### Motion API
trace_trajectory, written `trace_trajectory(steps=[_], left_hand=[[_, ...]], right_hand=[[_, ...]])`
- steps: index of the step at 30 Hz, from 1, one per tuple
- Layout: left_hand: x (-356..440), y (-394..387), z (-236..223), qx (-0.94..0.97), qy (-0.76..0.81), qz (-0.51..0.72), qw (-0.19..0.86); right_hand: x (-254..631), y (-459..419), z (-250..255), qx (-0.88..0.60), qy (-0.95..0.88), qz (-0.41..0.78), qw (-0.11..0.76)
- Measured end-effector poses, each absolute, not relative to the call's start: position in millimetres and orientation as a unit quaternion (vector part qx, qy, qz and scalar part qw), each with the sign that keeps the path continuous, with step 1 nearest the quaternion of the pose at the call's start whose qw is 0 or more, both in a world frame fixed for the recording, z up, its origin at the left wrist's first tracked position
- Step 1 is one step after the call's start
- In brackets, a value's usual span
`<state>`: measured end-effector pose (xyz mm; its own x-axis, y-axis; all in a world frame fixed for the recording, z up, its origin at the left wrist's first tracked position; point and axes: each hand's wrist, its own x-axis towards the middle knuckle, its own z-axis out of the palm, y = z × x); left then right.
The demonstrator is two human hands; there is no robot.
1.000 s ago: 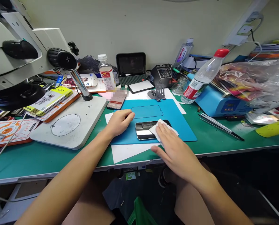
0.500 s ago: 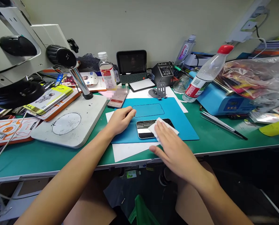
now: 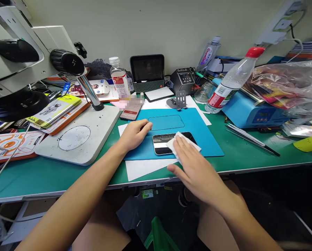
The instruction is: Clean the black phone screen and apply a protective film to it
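Observation:
A glossy black smartphone (image 3: 161,145) lies flat, screen reflecting, on a blue mat (image 3: 208,143). Pressed over its right part is a folded white wipe (image 3: 171,144), held under the fingers of my right hand (image 3: 194,164), which lie straight and close together with the thumb out to the side. My left hand (image 3: 135,134) rests in a loose fist on the mat's left edge, beside the phone but apart from it; nothing shows in its fingers. A phone-shaped outline is drawn on the mat behind the black phone.
A microscope stand (image 3: 103,129) is at left near books (image 3: 56,109). Behind the mat are another phone (image 3: 132,111), a metal holder (image 3: 180,100) and a soldering station (image 3: 182,81). At right stand a red-capped bottle (image 3: 229,87) and a blue device (image 3: 250,109); tweezers (image 3: 251,137) lie before them.
The right hand stays pressed on the wipe over the phone's right part, with only very slight shifts. The left fist keeps its place. The whole view has shifted a little.

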<state>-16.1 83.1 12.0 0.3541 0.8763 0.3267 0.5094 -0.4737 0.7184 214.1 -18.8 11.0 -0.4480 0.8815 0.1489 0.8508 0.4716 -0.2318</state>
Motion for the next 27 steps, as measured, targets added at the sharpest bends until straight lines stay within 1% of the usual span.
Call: trace_trajectory(steps=[4,8,10,16,21,24,27], left_hand=[[-15.6,82.1,13.3,0.779,0.448,0.355,0.259],[-18.4,79.9,11.2,0.766,0.45,0.367,0.275],[-19.2,79.8,9.8,0.767,0.448,0.368,0.276],[-17.0,82.2,10.1,0.776,0.443,0.359,0.268],[-17.1,80.7,11.6,0.772,0.447,0.359,0.274],[-18.8,79.5,10.5,0.765,0.449,0.368,0.279],[-19.0,80.1,9.1,0.767,0.45,0.364,0.278]], right_hand=[[188.3,0.5,13.7,-0.553,-0.824,0.065,0.109],[151.4,2.3,15.1,-0.501,-0.85,0.094,0.131],[154.1,-7.0,15.3,-0.488,-0.857,0.094,0.135],[194.0,-19.2,17.0,-0.486,-0.865,0.076,0.102],[165.0,-1.4,14.6,-0.539,-0.832,0.072,0.113],[159.7,-11.4,14.8,-0.515,-0.844,0.082,0.126],[183.4,-28.2,16.4,-0.485,-0.862,0.095,0.113]])
